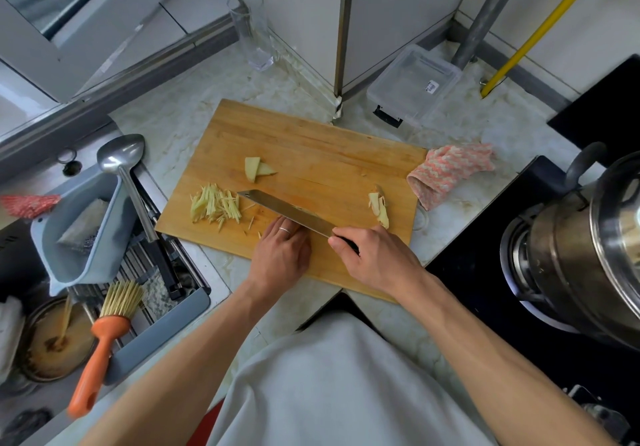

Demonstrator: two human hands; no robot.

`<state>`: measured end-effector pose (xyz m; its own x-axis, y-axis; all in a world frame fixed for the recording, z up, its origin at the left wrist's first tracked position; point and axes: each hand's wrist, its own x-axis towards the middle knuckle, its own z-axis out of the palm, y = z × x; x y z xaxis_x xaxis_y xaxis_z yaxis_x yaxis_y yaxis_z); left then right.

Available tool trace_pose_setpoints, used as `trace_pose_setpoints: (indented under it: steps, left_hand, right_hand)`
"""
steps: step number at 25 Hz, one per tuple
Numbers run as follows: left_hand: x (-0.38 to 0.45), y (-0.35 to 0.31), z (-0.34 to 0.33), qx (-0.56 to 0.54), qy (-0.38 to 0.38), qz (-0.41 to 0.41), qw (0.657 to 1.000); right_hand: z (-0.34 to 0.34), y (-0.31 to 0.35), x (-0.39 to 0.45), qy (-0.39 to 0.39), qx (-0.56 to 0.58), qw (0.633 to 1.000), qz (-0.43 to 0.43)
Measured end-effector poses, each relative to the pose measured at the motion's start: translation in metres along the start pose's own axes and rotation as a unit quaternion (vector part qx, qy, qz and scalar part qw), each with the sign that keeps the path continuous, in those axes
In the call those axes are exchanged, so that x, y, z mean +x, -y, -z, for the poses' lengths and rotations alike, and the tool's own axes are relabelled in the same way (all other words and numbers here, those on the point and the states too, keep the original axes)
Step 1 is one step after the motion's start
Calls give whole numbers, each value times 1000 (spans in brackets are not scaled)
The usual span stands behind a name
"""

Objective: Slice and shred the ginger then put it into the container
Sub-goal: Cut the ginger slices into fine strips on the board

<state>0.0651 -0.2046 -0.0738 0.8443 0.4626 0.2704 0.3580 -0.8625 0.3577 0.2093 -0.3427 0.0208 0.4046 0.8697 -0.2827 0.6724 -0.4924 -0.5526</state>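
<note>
Board: wooden cutting board point(311, 148) lying on the pale marbled counter point(194, 99), between the sink side and the stove side.
Right hand: right hand point(374, 258) wrapped round the dark handle of the knife point(287, 211), fingers curled tight; blade angled across the board, tip toward the shreds.
Left hand: left hand point(282, 248) set on the board against the near side of the blade, ring on one finger, fingertips tucked under by the steel; hidden there, so cannot tell whether any ginger is held beneath.
Shredded ginger: loose pile of thin ginger shreds point(214, 203) on the board's left part, just past the knife tip, a few strays near the left hand.
Sliced ginger: two flat ginger slices point(258, 168) overlapping, further back than the shreds.
Offcut: knobbly ginger piece point(379, 206) on the right part of the board, apart from the blade.
Container: clear plastic container point(415, 85) on the counter behind the board, near the wall corner, well apart from all the ginger.
Cloth: pink-and-white cloth point(450, 172) touching the board's right edge.
Glass: tall glass point(252, 30) at the back by the wall.
Sink side: steel ladle point(121, 158) resting over a grey drain basket point(83, 234); orange-handled brush point(104, 345) nearer.
Stove side: steel pot point(581, 248) on the burner.
</note>
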Motion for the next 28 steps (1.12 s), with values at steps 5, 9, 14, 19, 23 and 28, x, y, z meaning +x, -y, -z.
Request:
trace_pose_setpoints:
  steps: [5, 9, 14, 19, 23, 28]
  left_hand:
    - [0, -1, -2, -1, -14, -1, 1000]
    - [-1, 0, -4, -10, -16, 9, 1000]
    - [-1, -2, -4, -16, -18, 13, 1000]
    - [1, -3, -6, -19, -36, 22, 999]
    - [1, -4, -6, -28, -48, 19, 998]
    - [1, -7, -5, -33, -45, 29, 998]
  right_hand:
    - [3, 2, -4, -5, 7, 1000, -5]
    - [4, 2, 1, -8, 8, 1000, -6]
    - [3, -1, 4, -2, -4, 1000, -6]
    - [0, -1, 7, 4, -27, 1000, 3]
    - [-7, -1, 10, -9, -44, 999, 15]
    - [-14, -2, 5, -32, -13, 999, 11]
